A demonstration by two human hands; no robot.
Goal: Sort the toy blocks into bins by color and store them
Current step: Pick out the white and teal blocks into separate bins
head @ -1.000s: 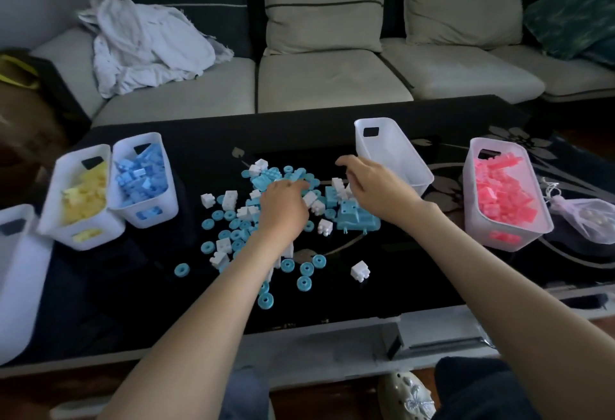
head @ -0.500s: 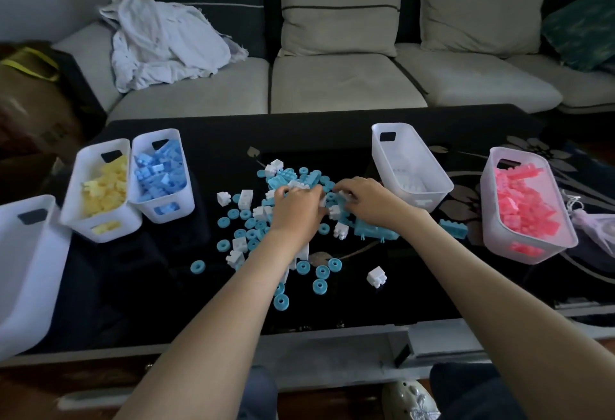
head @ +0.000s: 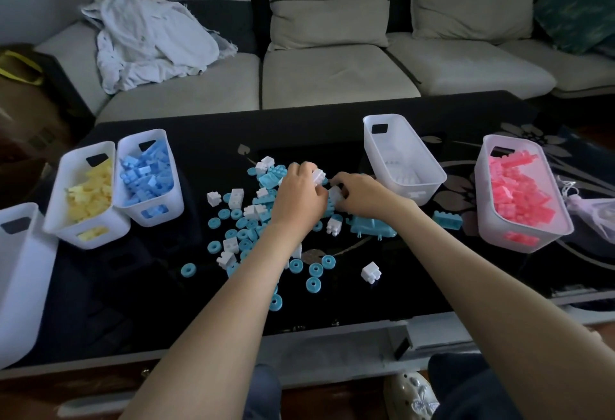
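Note:
A heap of loose teal and white toy blocks [head: 243, 220] lies mid-table on the black table [head: 206, 303]. Over its far side, my left hand [head: 299, 196] holds a white block [head: 318, 176] in its fingertips. Close beside it, my right hand [head: 362, 195] grips another white block [head: 335, 196]. Just right of the hands stands a white bin [head: 429, 173] with a few white blocks inside. Further bins hold yellow blocks [head: 88, 193], blue blocks [head: 148, 176] and pink blocks [head: 522, 193].
A single white block [head: 371, 272] lies alone near the front edge. A big teal piece [head: 371, 228] and a teal brick [head: 447, 220] sit right of the heap. Another white bin [head: 23, 273] pokes in at the far left. A sofa with crumpled cloth [head: 149, 40] stands behind.
Both hands came together over the far side of the heap and picked up white blocks. The camera view shifted slightly.

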